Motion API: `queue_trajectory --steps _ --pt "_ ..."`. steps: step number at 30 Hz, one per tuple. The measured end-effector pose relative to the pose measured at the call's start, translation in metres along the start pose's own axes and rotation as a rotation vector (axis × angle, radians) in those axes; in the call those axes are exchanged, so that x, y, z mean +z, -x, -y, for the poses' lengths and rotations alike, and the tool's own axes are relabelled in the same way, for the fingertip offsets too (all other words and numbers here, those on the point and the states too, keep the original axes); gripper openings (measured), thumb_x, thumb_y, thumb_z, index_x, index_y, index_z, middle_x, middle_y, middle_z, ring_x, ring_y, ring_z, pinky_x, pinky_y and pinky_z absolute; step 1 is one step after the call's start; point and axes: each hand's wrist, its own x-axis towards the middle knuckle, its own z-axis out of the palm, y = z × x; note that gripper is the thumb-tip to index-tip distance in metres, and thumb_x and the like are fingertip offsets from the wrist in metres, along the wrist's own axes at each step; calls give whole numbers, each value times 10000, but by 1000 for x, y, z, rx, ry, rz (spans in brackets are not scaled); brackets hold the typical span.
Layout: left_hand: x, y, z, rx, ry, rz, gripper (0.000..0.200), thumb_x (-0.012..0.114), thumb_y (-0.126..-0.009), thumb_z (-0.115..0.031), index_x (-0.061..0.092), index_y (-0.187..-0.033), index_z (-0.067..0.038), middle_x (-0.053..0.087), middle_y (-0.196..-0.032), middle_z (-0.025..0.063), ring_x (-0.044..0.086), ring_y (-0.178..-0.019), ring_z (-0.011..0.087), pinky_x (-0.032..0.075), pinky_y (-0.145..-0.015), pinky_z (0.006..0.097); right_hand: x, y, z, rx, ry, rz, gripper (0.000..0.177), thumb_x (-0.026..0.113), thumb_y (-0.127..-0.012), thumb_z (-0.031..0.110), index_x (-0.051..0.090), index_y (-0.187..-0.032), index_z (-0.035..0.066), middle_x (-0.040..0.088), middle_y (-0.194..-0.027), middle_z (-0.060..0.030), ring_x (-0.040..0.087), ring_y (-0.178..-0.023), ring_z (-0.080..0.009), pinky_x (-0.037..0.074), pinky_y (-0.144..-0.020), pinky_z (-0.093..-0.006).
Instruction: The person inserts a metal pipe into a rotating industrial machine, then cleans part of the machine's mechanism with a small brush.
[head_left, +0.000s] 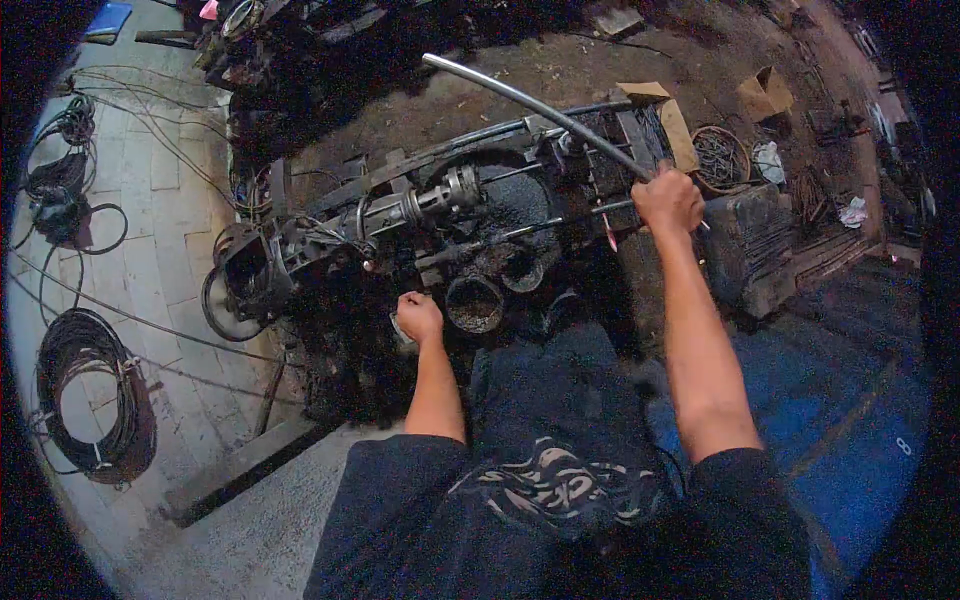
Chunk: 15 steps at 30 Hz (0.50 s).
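My right hand (669,203) is closed round a long bare metal rod (540,108), which slants up and to the left above a greasy lathe-like machine (385,215). A short end of the rod shows below the fist. My left hand (419,316) is closed low at the machine's front edge; whatever its fingers grip is hidden. Just right of it sits a round, dirty can (474,304). The machine's metal chuck (460,190) lies between and beyond my hands, next to a tray of dark metal chips (520,205).
Coiled black cable (60,400) lies on the tiled floor at left, with loose cables running toward the machine. At right are a dark block-like stack (745,245), a basket of scrap (718,158) and an open cardboard box (765,95). Blue flooring (860,400) spreads at lower right.
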Motion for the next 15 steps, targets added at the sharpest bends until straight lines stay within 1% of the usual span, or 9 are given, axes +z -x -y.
queue_trajectory --steps 3,4,7,8,10,11,13,14,15 --pt "2 0 -2 -5 5 -14 201 544 -803 -199 658 -861 -44 658 -786 203 625 -746 392 484 -688 478 7 -5 -7 -18 -37 52 314 603 -680 266 682 -918 76 659 -947 -210 635 -901 -390 506 -786 -465" --pt "1 1 -3 -18 27 -6 205 542 -801 -196 660 -861 -40 659 -788 203 625 -748 393 484 -693 478 4 -6 -7 -16 -41 46 314 603 -680 266 682 -918 76 659 -947 -210 635 -901 -390 506 -786 -465" --pt "6 -1 2 15 10 -21 220 535 -799 -196 664 -853 -26 660 -825 214 625 -780 396 483 -714 475 -5 1 -7 -59 -72 25 298 598 -674 211 669 -908 40 655 -896 -224 635 -870 -402 505 -769 -474" --pt "7 -2 4 37 -17 -44 227 532 -803 -201 665 -848 -22 659 -836 219 625 -792 397 483 -719 473 2 -1 -12 -51 -77 28 298 598 -674 211 669 -908 40 655 -896 -224 635 -870 -402 505 -769 -474" --pt "7 -2 6 10 -10 -41 235 531 -806 -208 666 -849 -21 658 -843 223 623 -800 399 482 -719 474 19 -11 -18 -131 -65 -40 306 649 -666 240 666 -909 54 678 -875 -170 660 -815 -379 529 -728 -461" --pt "9 -3 4 -30 4 -37 242 530 -809 -215 667 -851 -20 656 -850 226 621 -808 402 482 -719 475 22 -13 -19 -126 -70 -43 306 649 -666 240 666 -909 54 678 -875 -170 660 -815 -379 529 -728 -461" --pt "9 -1 3 -28 -19 -42 252 529 -812 -223 669 -859 -19 657 -857 226 621 -817 405 482 -725 478 29 -14 -20 -147 -135 -67 248 599 -663 188 664 -848 36 652 -866 -225 638 -826 -400 506 -750 -471" --pt "9 0 2 -31 -39 -48 262 528 -815 -232 670 -868 -18 658 -865 226 621 -826 407 483 -732 481 33 -16 -22 -152 -135 -60 248 599 -663 188 664 -848 36 652 -866 -225 638 -826 -400 506 -750 -471" --pt "8 2 3 -39 -45 -51 262 528 -815 -232 670 -868 -18 658 -865 226 621 -826 407 483 -732 481 37 -18 -24 -185 -113 -69 264 619 -664 205 666 -864 39 664 -844 -198 653 -807 -380 520 -729 -457"
